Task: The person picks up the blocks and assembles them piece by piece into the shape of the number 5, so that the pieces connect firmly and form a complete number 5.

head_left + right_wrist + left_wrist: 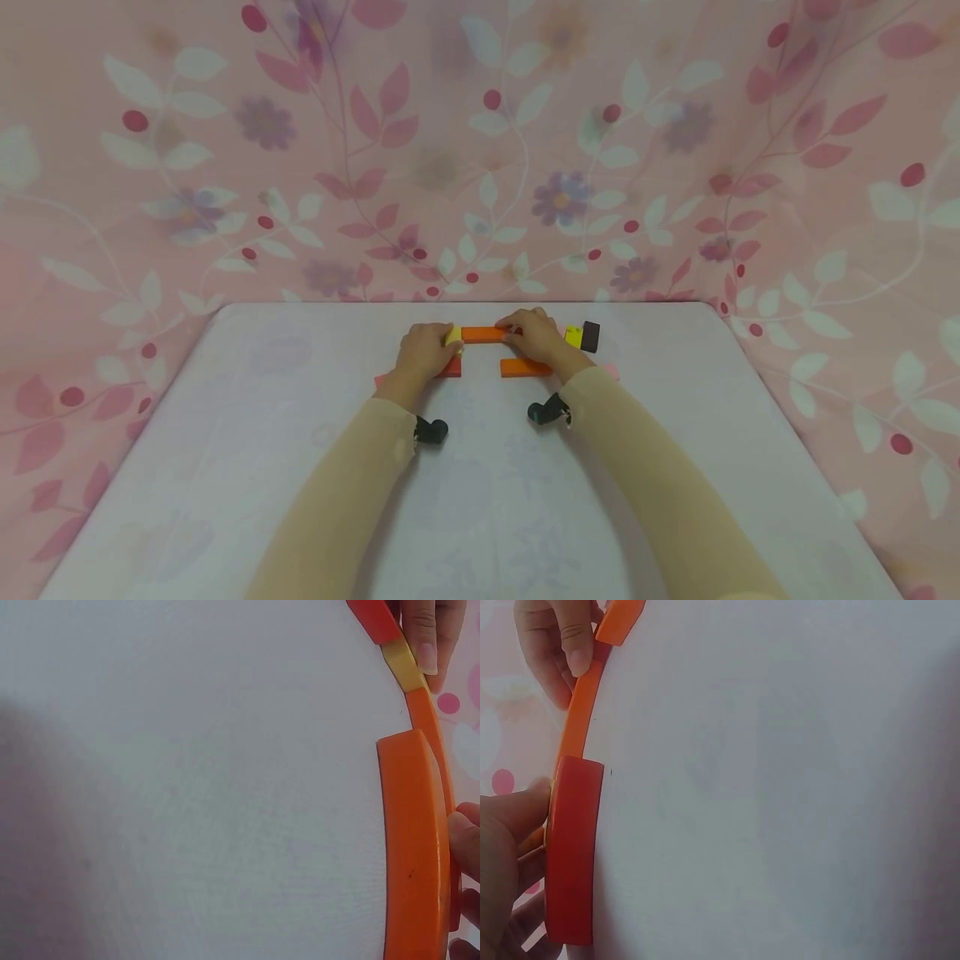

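A long orange block [482, 335] lies in the back row on the table. At its left end is a small yellow block [403, 666], which my left hand [426, 348] pinches between thumb and fingers. My right hand [534, 335] grips the orange block's right end, where a red block [604, 651] shows partly under the fingers. Nearer to me, a red block [574, 851] lies in front of the left hand. Another orange block [411, 847] lies in front of the right hand, partly hidden by it in the head view.
Right of the right hand sit a bright yellow block [573, 337] and a dark brown block [591, 337]. Pink blocks peek out beside the left wrist [380, 382] and the right wrist [612, 372]. Floral cloth [480, 167] rises behind the white table [480, 500].
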`<state>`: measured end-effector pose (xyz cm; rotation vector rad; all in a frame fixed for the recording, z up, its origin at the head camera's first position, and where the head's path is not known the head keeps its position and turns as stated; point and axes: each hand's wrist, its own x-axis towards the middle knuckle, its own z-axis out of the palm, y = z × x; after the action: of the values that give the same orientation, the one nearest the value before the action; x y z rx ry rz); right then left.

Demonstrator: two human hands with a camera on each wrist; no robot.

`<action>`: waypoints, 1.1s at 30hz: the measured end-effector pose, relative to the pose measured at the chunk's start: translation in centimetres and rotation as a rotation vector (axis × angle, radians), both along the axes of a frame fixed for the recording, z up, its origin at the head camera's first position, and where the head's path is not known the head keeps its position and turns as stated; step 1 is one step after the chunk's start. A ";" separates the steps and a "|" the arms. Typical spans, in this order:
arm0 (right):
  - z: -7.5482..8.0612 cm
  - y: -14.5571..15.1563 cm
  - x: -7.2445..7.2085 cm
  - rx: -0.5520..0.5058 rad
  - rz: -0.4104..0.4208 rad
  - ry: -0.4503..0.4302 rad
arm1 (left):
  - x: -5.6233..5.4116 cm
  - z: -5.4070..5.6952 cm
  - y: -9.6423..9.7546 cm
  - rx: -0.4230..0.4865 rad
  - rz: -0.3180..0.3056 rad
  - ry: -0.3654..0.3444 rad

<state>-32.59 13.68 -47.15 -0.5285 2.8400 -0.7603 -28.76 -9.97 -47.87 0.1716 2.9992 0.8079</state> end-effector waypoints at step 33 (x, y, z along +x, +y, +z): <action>0.5 2.0 1.0 -0.049 -0.151 0.039 | -0.4 -0.9 -0.7 -0.019 -0.078 0.038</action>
<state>-31.62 15.71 -46.62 -0.3419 2.9300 -0.8563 -29.20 -10.68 -48.73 0.3047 3.0124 0.7769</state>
